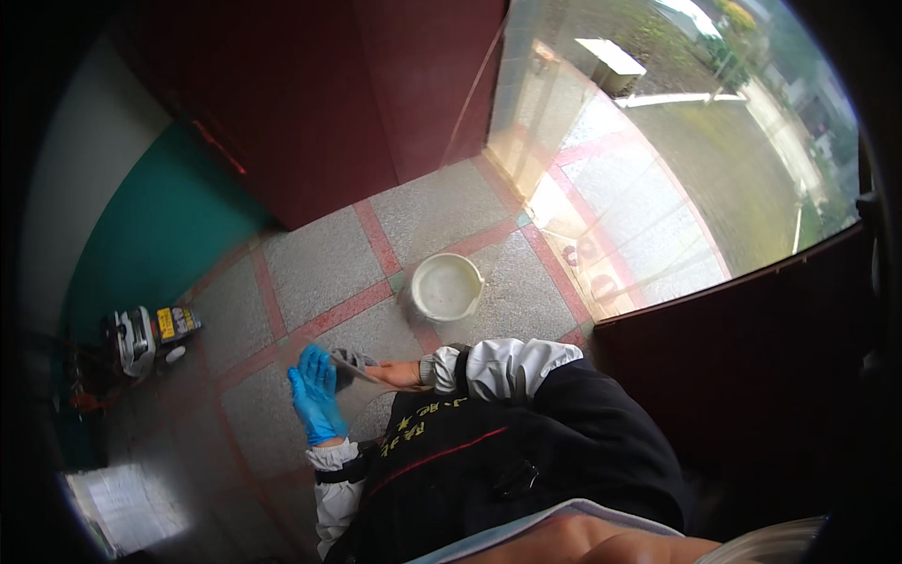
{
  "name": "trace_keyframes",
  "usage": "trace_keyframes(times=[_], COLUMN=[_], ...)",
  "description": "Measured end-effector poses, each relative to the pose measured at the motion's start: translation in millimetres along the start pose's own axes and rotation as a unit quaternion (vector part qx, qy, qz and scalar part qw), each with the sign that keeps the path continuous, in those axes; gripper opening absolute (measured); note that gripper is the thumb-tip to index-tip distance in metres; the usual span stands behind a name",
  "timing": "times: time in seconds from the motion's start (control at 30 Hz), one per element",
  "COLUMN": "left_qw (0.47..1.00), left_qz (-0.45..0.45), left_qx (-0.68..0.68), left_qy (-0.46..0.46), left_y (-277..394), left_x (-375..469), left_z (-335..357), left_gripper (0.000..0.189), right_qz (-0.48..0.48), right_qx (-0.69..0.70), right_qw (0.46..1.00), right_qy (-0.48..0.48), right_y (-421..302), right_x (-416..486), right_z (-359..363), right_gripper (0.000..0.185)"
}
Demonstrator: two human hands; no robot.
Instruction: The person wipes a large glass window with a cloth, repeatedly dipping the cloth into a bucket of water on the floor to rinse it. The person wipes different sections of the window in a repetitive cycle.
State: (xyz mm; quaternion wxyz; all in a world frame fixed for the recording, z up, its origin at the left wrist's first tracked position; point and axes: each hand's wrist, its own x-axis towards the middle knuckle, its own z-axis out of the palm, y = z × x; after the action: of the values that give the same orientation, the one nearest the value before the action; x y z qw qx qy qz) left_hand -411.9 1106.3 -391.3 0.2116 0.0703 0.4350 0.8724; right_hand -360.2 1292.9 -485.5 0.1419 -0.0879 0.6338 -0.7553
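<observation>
My left hand (317, 395), in a blue disposable glove, is raised at the left of my body with its fingers extended; I see nothing gripped in it. My bare right hand (396, 374) reaches across in front of my dark apron (535, 437) and holds a grey cloth-like item (352, 358), whose exact kind is unclear. A thin, blurred brownish sheet or flap spans the space between the hands. On the tiled floor beyond them stands a round white bucket (417, 282), its inside pale.
Dark red door panels (317, 106) rise ahead, and another dark panel is at the right. Glass (564, 162) at the upper right shows the outdoors. A wheeled machine or cart (137, 342) with a yellow label stands by the green wall (162, 211) at the left.
</observation>
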Motion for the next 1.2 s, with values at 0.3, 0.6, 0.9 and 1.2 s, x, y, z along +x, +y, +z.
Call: trace_keyframes(times=[0.3,0.6,0.9,1.2], left_qw=[0.98,0.976,0.977,0.968], left_qz=[-0.001,-0.087,0.002,0.014], left_qx=[-0.062,0.151,0.166,0.22], left_qy=[-0.187,-0.135,-0.134,-0.122], left_y=[32.1,-6.6,31.7,32.8], left_x=[26.1,-7.3,28.5,-11.2], left_z=[6.5,11.4,22.9,8.7], left_gripper=[0.043,0.032,0.029,0.036], right_qz=[-0.335,-0.383,-0.341,-0.307], right_qx=[-0.41,-0.531,-0.447,-0.438], right_qw=[0.845,0.747,0.8,0.783], right_qy=[0.074,0.114,0.209,0.316], right_y=[-90.7,-93.4,-140.4,-147.8], right_x=[-44.0,-58.9,5.6,57.1], right_z=[53.2,77.9,58.4,44.4], right_gripper=[0.048,0.038,0.042,0.033])
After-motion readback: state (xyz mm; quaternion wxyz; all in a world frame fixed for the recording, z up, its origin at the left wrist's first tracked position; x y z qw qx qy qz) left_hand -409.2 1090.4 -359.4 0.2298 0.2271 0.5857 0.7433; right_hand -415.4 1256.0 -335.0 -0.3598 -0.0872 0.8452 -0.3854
